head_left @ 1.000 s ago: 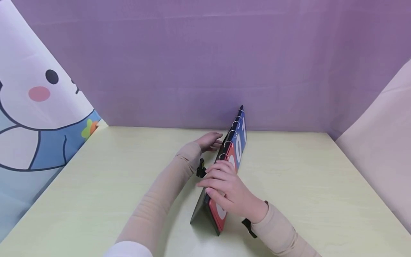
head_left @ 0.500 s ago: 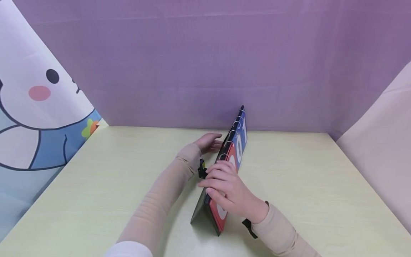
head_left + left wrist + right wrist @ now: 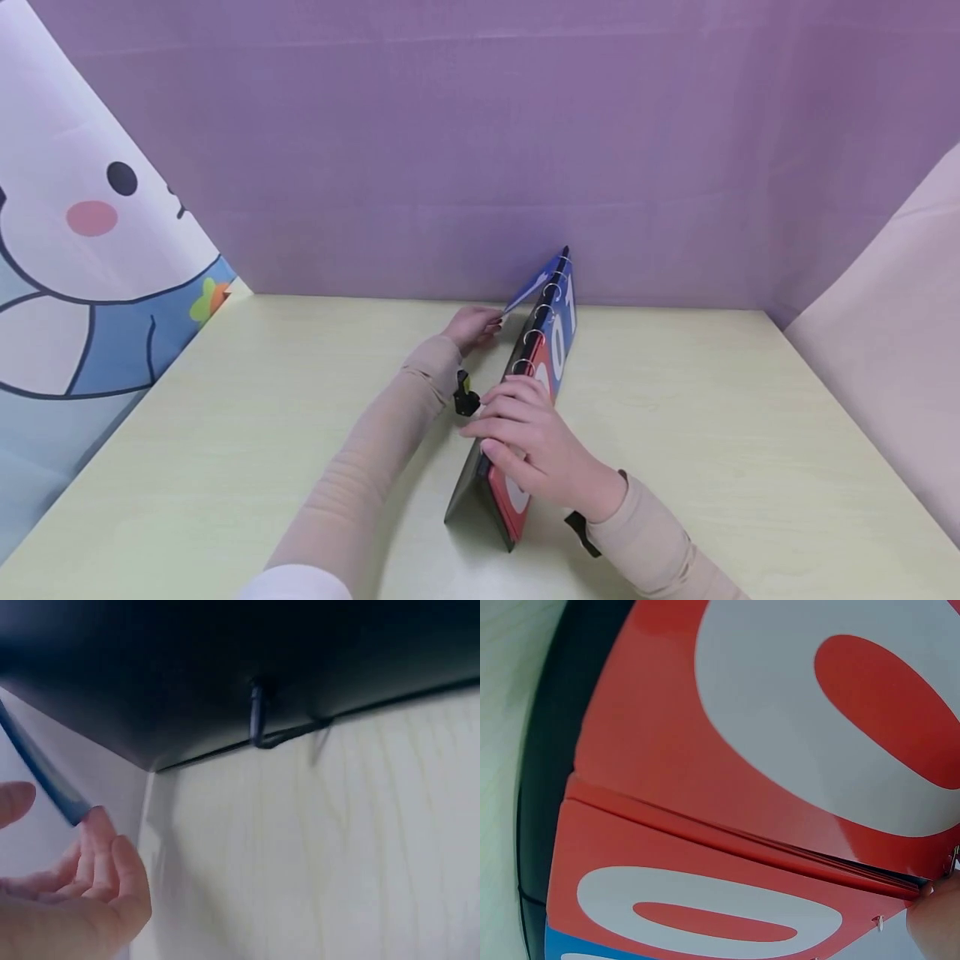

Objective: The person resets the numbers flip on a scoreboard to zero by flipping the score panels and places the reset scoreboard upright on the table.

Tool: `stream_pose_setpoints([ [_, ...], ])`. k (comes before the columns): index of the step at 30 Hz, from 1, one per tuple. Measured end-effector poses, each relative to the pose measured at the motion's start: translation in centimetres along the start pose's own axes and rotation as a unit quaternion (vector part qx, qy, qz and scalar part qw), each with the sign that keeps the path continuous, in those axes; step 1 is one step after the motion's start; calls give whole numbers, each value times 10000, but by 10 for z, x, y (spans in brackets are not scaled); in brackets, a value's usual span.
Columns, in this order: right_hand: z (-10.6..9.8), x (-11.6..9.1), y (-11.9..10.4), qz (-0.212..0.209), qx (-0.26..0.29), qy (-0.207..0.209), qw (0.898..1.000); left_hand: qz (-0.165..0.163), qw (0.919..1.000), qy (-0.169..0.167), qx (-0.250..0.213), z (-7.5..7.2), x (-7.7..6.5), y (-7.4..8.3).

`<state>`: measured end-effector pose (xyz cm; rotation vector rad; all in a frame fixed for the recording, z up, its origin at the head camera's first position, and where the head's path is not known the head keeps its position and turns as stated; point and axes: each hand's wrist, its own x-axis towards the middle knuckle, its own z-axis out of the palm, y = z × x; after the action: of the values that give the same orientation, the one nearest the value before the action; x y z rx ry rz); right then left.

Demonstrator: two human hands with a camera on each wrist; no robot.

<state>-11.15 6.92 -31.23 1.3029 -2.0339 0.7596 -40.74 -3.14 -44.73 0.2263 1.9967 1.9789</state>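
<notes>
A tabletop flip scoreboard (image 3: 552, 354) stands like a tent on the table, running away from me, with red and blue number cards on metal rings. My left hand (image 3: 472, 327) is behind its far part, beside a blue card (image 3: 528, 290) that slants out from the back. In the left wrist view, fingertips touch that card's edge (image 3: 56, 791), while the thumb (image 3: 15, 802) shows a gap from it. My right hand (image 3: 528, 437) grips the near top ridge, its fingers bent over it. Red cards with white zeros (image 3: 705, 919) fill the right wrist view.
The pale wooden table (image 3: 712, 433) spreads to both sides. Behind it hangs a purple cloth backdrop (image 3: 450, 150), close to the scoreboard's far end. A thin black bent bar (image 3: 259, 720) sticks out under the scoreboard's dark back panel.
My left hand has drawn slightly to the left, and a blue card now slants out from the scoreboard's back towards it. The right hand and the front cards look unchanged.
</notes>
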Motion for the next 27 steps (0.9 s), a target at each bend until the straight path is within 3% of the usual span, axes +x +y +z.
stream_pose_setpoints([
  [3, 0, 0, 0, 23, 1, 1, 10000, 2, 9993, 381, 32, -4, 15, -9],
  [4, 0, 0, 0, 31, 5, 5, 10000, 177, 9992, 349, -127, -8, 23, -17],
  [6, 0, 0, 0, 44, 10, 11, 10000, 185, 9984, 481, -218, -8, 21, -14],
  [7, 0, 0, 0, 49, 14, 14, 10000, 340, 9975, 445, -421, -10, 23, -17],
  [8, 0, 0, 0, 52, 15, 18, 10000, 440, 9967, 460, -506, -10, 17, -12],
  [10, 0, -1, 0, 47, 20, 17, 10000, 381, 9942, 696, -732, -4, -9, 12],
  [15, 0, -1, -1, 83, 52, 3, 10000, 234, 9794, 1448, -1386, 15, -91, 96],
  [18, 0, -1, -1, 115, 66, 10, 9999, 516, 9736, 1407, -1720, 18, -120, 126],
  [22, 0, -1, -2, 132, 58, 6, 9999, 753, 9696, 1387, -1869, 18, -130, 142],
  [27, 0, -1, -2, 140, 52, -18, 9999, 793, 9668, 1502, -1909, 16, -116, 141],
])
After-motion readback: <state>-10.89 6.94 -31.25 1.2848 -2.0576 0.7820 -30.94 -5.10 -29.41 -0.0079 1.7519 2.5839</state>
